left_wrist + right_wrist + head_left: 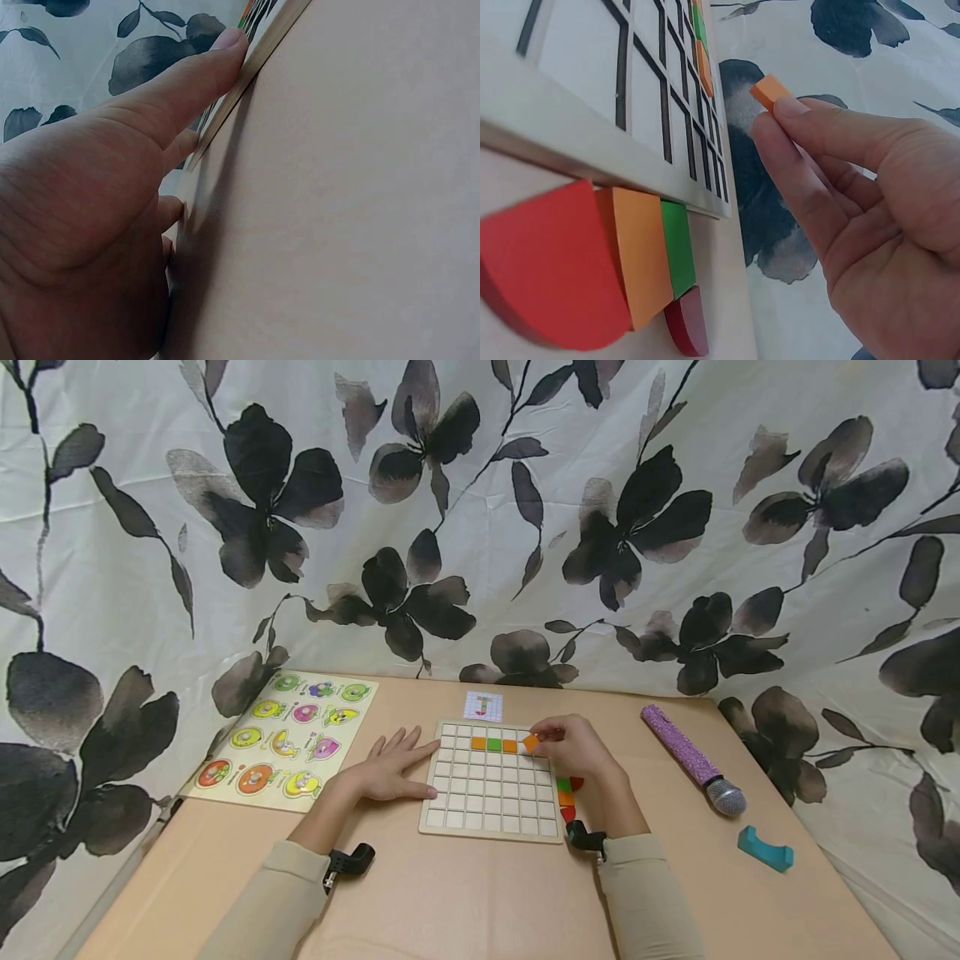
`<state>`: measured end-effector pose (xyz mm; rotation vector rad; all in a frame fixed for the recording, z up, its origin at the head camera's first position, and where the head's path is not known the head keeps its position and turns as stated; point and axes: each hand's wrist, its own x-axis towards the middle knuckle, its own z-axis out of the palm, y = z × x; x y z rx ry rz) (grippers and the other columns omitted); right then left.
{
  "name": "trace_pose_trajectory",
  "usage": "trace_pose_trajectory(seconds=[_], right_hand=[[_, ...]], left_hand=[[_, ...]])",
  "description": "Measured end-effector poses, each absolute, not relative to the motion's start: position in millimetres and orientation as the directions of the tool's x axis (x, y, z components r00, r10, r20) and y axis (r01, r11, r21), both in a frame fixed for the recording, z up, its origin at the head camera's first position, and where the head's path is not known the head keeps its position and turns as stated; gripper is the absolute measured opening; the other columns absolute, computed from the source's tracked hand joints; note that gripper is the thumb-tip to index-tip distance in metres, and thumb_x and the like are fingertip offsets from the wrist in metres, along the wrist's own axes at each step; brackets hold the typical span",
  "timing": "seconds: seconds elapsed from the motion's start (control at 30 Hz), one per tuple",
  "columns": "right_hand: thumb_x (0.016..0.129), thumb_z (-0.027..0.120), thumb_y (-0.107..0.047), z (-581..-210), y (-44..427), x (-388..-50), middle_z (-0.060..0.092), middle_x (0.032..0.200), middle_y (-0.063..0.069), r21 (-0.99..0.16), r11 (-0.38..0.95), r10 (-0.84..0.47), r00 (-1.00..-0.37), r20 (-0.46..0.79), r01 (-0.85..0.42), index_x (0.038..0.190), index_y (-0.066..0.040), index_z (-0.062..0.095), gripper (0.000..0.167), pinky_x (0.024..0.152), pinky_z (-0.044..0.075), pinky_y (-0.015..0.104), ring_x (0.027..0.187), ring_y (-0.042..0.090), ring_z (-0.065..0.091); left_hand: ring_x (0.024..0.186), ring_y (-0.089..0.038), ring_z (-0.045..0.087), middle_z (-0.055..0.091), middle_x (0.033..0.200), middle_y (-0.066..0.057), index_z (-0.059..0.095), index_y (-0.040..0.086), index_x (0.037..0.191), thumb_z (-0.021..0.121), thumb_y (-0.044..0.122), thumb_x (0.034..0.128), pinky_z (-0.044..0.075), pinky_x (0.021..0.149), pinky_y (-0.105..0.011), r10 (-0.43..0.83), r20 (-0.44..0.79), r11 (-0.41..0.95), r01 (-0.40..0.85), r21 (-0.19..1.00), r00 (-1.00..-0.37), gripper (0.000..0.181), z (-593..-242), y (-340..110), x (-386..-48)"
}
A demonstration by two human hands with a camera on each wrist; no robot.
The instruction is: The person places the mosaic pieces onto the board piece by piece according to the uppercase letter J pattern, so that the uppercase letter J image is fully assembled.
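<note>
A wooden grid board (491, 837) with white square cells lies on the table. In its upper row sit an orange square (477, 743), a green square (494, 744) and a second orange square (510, 747). My right hand (581, 750) pinches another orange square block (767, 91) between thumb and fingertips, above the board's upper right part. With fingers spread, my left hand (386, 770) touches the board's left edge; its thumb rests on the rim in the left wrist view. Beside the board's right edge lie red pieces (555, 270), an orange block (641, 255) and a green block (678, 247).
Behind the board lies a small pattern card (483, 707). A sheet of fruit pictures (292, 735) is at the left. To the right are a purple glittery microphone (686, 752) and a teal curved block (765, 850). A floral cloth (525, 560) hangs behind the table.
</note>
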<state>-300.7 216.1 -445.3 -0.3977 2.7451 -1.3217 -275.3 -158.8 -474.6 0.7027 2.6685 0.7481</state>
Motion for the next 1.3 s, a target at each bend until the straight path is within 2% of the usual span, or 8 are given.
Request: trace_pose_trajectory(seconds=[0.33,0.43,0.77,1.03,1.3], right_hand=[[0.094,0.077,-0.01,-445,210,-300,0.073,0.101,0.006,-0.787,0.582,-0.249,-0.966,0.065,-0.203,0.117,-0.007,0.077,0.023,0.085,0.056,0.033,0.091,0.024,0.064],[0.093,0.079,-0.013,-445,207,-301,0.073,0.099,0.005,-0.787,0.582,-0.25,-0.966,0.07,-0.207,0.114,-0.008,0.078,0.022,0.083,0.057,0.031,0.09,0.023,0.064],[0.091,0.081,-0.013,-448,193,-304,0.075,0.097,0.008,-0.774,0.556,-0.31,-0.94,0.143,-0.302,0.113,-0.002,0.077,0.025,0.076,0.056,0.027,0.084,0.021,0.065],[0.088,0.085,-0.015,-452,180,-305,0.074,0.09,0.005,-0.758,0.556,-0.324,-0.929,0.179,-0.34,0.106,-0.004,0.079,0.022,0.069,0.056,0.026,0.078,0.018,0.064],[0.088,0.085,-0.013,-452,174,-303,0.072,0.087,0.004,-0.769,0.562,-0.295,-0.943,0.155,-0.303,0.106,-0.004,0.079,0.021,0.064,0.054,0.027,0.074,0.017,0.063]], left_hand=[[0.161,-0.045,-0.006,0.003,0.175,-0.021,0.032,0.025,0.165,0.072,0.062,0.0896,-0.008,0.126,-0.067,0.523,-0.142,0.755,0.379,0.536,-0.84,0.093,-475,-158,-277],[0.161,-0.046,-0.006,0.004,0.175,-0.022,0.031,0.024,0.165,0.072,0.062,0.0897,-0.007,0.125,-0.068,0.527,-0.137,0.752,0.385,0.535,-0.839,0.094,-476,-158,-277],[0.161,-0.046,-0.006,0.003,0.175,-0.021,0.031,0.025,0.165,0.072,0.062,0.0895,-0.008,0.125,-0.068,0.519,-0.132,0.753,0.378,0.539,-0.845,0.094,-477,-158,-278],[0.161,-0.045,-0.006,0.003,0.175,-0.021,0.032,0.026,0.165,0.072,0.061,0.09,-0.008,0.125,-0.068,0.516,-0.137,0.756,0.374,0.537,-0.846,0.092,-473,-159,-276],[0.161,-0.046,-0.007,0.003,0.174,-0.022,0.032,0.024,0.165,0.073,0.062,0.0891,-0.008,0.125,-0.067,0.521,-0.135,0.749,0.376,0.545,-0.843,0.094,-473,-159,-275]])
